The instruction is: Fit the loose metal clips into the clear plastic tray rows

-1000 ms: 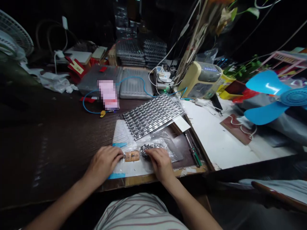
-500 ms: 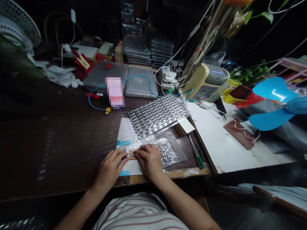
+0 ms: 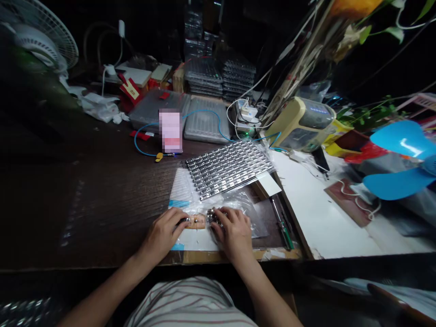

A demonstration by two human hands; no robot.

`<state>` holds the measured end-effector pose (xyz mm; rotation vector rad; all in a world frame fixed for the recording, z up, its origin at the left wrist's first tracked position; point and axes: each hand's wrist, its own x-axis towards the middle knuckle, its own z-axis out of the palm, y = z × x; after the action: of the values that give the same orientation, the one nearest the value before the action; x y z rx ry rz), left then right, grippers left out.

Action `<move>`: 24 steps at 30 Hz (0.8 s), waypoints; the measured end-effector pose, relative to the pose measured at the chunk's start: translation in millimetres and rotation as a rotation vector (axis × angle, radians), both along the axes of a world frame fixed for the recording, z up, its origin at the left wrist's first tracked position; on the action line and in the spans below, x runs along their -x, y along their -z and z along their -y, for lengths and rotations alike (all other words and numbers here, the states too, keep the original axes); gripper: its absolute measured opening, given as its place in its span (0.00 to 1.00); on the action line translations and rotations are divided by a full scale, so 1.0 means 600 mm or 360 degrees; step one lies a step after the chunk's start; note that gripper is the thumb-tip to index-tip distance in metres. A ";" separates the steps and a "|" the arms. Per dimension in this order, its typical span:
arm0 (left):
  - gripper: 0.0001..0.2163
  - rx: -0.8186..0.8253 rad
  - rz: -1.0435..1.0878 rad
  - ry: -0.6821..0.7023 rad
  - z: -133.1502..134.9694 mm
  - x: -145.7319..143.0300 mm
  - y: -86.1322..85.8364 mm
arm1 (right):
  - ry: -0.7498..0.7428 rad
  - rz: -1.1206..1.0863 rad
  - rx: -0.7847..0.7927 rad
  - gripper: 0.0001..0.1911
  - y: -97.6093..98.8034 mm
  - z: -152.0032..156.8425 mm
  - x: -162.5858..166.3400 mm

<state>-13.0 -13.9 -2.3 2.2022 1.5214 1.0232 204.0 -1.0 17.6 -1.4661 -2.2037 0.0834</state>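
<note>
My left hand (image 3: 165,232) is closed in a pinch on a small shiny metal part (image 3: 184,220), at the left end of a little wooden block (image 3: 197,222). The block lies on a white sheet (image 3: 192,238) near the table's front edge, with something small and metallic on top. To its right, my right hand (image 3: 236,231) rests with curled fingers in a pile of small silvery parts (image 3: 211,216) on clear plastic. What its fingertips grip is hidden. Behind both hands lies a clear tray (image 3: 231,168) holding rows of shiny metal pieces.
A green-handled screwdriver (image 3: 286,235) lies right of the pile, beside a small box (image 3: 267,185). Farther back are a pixelated pink phone-shaped object (image 3: 170,131), a blue cable (image 3: 136,143) and plastic trays (image 3: 206,119). A blue-bladed fan (image 3: 398,186) stands at the right.
My right hand has moved right, off the wooden block and onto the pile of small parts. My left hand stays at the block's left end. The whole view has shifted slightly.
</note>
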 end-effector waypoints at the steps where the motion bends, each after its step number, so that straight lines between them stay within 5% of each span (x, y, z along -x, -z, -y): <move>1: 0.06 0.0015 0.0041 0.0006 -0.003 -0.005 0.000 | -0.0002 0.0033 -0.0018 0.14 0.002 0.000 -0.010; 6: 0.05 0.0076 0.0140 -0.0003 -0.010 -0.020 0.002 | 0.0024 -0.0089 -0.0001 0.06 0.025 0.000 -0.024; 24: 0.06 -0.0020 -0.0122 0.0036 -0.005 -0.029 0.004 | 0.0019 -0.0505 -0.0013 0.09 0.031 -0.002 -0.031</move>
<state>4.4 -10.7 -4.4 2.2864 1.5220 0.9542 222.3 0.1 -0.9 -1.3567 -1.9369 0.2829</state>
